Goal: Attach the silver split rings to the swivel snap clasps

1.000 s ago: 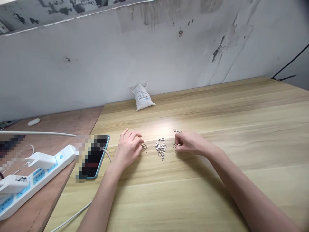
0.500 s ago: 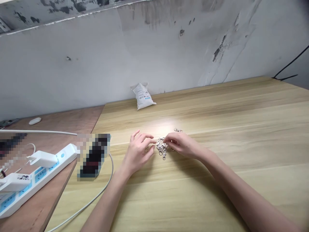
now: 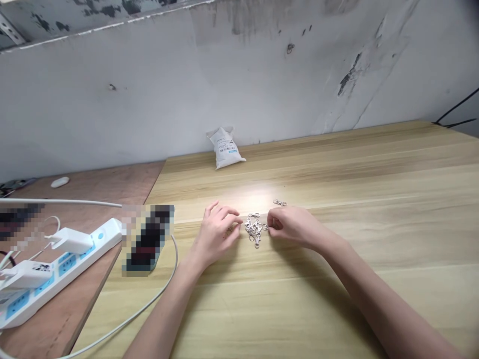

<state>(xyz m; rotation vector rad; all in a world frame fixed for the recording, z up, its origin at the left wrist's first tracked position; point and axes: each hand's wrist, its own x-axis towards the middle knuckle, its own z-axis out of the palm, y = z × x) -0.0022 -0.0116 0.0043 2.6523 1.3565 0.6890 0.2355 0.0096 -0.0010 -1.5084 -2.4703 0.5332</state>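
Several silver swivel lobster clasps (image 3: 253, 229) lie in a loose pile on the wooden tabletop between my hands. My right hand (image 3: 292, 227) is closed in a pinch at the pile's right side, with the ring end of one clasp (image 3: 265, 227) showing at its fingertips. Left of the pile rests my left hand (image 3: 219, 232), fingers spread and slightly curved. A bit of metal (image 3: 229, 229) shows between its thumb and fingers, apparently lying on the table. Just beyond my right hand is another clasp (image 3: 280, 202).
A white plastic packet (image 3: 227, 149) stands near the wall. To the left are a blurred phone-like object (image 3: 147, 239) with a white cable (image 3: 164, 284), and a white power strip (image 3: 67, 267) with chargers on a lower brown board (image 3: 93, 271). A white oval case (image 3: 60, 182) lies farther back.
My right hand has drawn back a little to the right, away from the pile, with a clasp's ring now showing at its fingertips. My left hand stays almost in place. The view has shifted slightly.
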